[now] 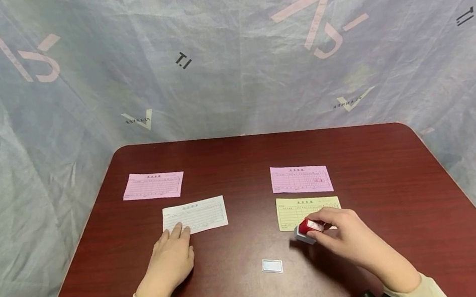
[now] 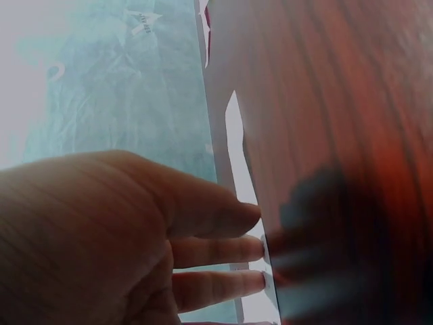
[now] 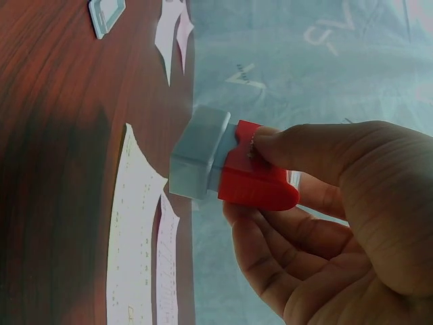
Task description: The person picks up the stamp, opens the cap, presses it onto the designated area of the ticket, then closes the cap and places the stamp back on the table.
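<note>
Beyond lie pink slips (image 1: 153,185) (image 1: 300,179), left hand (image 1: 169,263) loosely extended, right hand (image 1: 347,233) pinching a stamp (image 1: 309,226).

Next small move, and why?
Probably carry the stamp left to the white slip: the right hand holds it raised by the yellow slip, the left hand touches the white one's near edge, and the pink slip at right bears a red mark while none shows on the white.

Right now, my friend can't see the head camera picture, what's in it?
A right hand holds a red-and-gray stamp near a yellow form, while the left hand touches a white form. Two pink forms lie farther back on the dark red table.
</note>
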Demonstrator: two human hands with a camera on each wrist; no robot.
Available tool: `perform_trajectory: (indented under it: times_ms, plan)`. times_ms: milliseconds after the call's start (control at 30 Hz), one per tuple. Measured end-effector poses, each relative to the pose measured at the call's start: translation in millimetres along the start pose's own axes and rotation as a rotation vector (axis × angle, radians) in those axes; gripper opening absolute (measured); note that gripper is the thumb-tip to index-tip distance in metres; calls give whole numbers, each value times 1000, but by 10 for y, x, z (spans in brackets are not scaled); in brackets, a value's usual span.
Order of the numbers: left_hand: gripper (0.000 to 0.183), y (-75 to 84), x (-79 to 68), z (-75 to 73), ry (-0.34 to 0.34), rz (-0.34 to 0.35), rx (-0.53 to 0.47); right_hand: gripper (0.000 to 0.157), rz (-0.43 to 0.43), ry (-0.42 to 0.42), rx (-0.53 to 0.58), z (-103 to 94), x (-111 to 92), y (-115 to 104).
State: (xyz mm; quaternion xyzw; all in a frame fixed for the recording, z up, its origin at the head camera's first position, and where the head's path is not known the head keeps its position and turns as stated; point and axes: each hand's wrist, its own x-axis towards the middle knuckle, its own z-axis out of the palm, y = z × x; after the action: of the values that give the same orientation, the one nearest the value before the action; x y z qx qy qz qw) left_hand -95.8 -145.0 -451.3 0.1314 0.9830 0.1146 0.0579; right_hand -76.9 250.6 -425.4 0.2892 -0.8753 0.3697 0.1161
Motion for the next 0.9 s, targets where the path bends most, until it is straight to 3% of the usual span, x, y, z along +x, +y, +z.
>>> perform_trajectory:
  times_ms: [900]
  plan:
    - [51,388,-72,129,22,97,11,22,-49,-54,-13,198,242,-25]
